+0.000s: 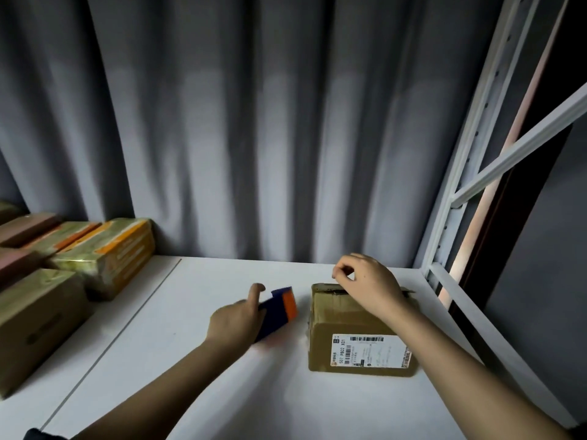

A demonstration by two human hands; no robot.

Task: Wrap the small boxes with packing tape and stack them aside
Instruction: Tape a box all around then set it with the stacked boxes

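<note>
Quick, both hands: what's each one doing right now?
Left hand: grips the blue and orange tape dispenser.
Right hand: fingers pinched together above the labelled box; contents unclear.

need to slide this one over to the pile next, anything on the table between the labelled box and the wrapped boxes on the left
Yes. The left hand, gripping the blue and orange tape dispenser, sits just left of the labelled box, on the way to the wrapped boxes. Beyond it the white table shows nothing else in that path.
</note>
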